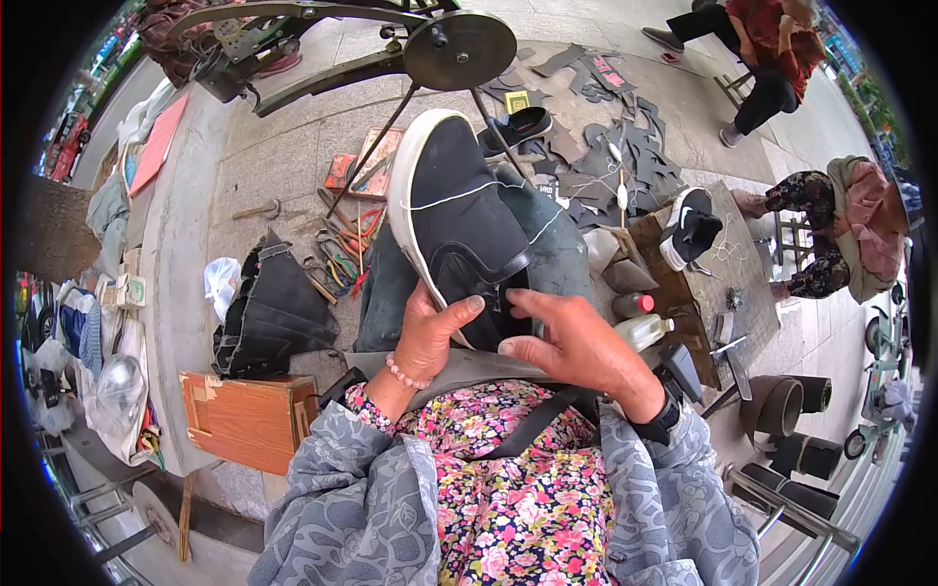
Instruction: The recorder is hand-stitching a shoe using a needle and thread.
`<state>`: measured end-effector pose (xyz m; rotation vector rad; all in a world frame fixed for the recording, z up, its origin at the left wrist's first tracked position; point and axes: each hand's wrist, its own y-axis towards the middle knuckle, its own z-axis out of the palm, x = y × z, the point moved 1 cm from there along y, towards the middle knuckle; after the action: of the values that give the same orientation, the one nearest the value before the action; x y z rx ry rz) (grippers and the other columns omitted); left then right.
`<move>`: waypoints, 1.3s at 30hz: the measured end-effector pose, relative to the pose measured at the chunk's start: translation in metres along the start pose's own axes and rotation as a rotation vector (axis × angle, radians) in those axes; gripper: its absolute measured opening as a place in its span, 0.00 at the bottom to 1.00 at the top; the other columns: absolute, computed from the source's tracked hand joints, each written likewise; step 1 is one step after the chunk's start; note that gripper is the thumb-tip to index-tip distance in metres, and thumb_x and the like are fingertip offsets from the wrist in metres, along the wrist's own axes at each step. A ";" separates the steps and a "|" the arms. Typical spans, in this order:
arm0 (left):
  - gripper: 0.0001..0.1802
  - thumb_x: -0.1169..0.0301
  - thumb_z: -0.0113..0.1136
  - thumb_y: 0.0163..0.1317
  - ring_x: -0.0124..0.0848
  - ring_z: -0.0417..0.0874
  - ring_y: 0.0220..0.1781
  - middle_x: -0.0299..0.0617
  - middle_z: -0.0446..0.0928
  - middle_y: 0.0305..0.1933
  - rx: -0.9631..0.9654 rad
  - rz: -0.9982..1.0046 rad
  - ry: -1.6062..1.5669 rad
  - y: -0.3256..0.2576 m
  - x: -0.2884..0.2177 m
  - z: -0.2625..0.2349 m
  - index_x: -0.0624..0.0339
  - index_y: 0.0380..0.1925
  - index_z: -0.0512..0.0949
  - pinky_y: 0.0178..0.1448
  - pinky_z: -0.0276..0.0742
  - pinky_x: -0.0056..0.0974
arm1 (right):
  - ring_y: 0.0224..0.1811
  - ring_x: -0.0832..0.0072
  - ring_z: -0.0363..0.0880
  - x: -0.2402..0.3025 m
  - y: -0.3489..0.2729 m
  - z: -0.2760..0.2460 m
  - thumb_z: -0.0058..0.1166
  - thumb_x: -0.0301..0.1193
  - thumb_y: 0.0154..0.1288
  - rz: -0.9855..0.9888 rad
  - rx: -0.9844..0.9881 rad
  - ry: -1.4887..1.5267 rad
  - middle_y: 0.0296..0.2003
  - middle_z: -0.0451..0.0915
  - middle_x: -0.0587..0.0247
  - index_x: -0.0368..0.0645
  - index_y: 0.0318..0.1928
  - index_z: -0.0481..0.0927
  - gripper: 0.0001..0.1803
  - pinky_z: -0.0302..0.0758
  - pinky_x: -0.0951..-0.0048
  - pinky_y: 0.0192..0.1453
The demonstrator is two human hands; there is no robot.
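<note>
A black slip-on shoe point(459, 210) with a thick white sole edge lies tilted over my lap, toe pointing away from me. My left hand point(428, 337) is closed around its left side near the heel, thumb on the upper by the opening. At the right of that opening is my right hand point(576, 342), its fingers curled at the collar and partly hidden, the thumb towards the heel. White thread point(451, 197) crosses the shoe's upper and trails off to the right. Beneath the shoe, a dark cloth point(557, 244) covers my knees.
A hand-cranked machine with a round wheel point(459, 51) stands ahead. Pliers point(337, 269) and other tools lie left of my knees, near a wooden box point(244, 420). On the right, a low wooden table point(684, 293) carries another shoe point(690, 230). Black scraps point(635, 146) cover the paving; people sit beyond.
</note>
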<state>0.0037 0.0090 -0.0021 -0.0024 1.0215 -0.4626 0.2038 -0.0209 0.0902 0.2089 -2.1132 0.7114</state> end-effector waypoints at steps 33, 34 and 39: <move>0.06 0.71 0.52 0.73 0.18 0.57 0.18 0.30 0.61 0.21 -0.024 0.270 0.213 0.022 -0.125 -0.111 0.60 0.44 0.72 0.23 0.56 0.25 | 0.45 0.68 0.82 -0.038 0.122 0.081 0.62 0.26 0.54 -0.437 -0.487 0.839 0.42 0.85 0.52 0.33 0.48 0.80 0.20 0.75 0.68 0.54; 0.06 0.72 0.53 0.72 0.19 0.58 0.19 0.30 0.63 0.22 -0.013 0.358 0.256 0.017 -0.130 -0.113 0.61 0.45 0.73 0.24 0.57 0.25 | 0.47 0.70 0.81 -0.039 0.121 0.079 0.62 0.26 0.55 -0.404 -0.465 0.857 0.45 0.85 0.57 0.34 0.52 0.80 0.22 0.74 0.70 0.57; 0.20 0.80 0.69 0.54 0.20 0.71 0.31 0.35 0.72 0.36 -0.045 0.479 1.173 0.007 -0.112 -0.082 0.63 0.49 0.79 0.34 0.67 0.25 | 0.55 0.75 0.78 -0.028 0.106 0.072 0.59 0.22 0.59 -0.322 -0.388 0.993 0.53 0.82 0.64 0.36 0.57 0.77 0.23 0.71 0.72 0.63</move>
<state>-0.1094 0.0748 0.0447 0.5149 2.1098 0.0551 0.1291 0.0230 -0.0087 -0.0301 -1.1782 0.1254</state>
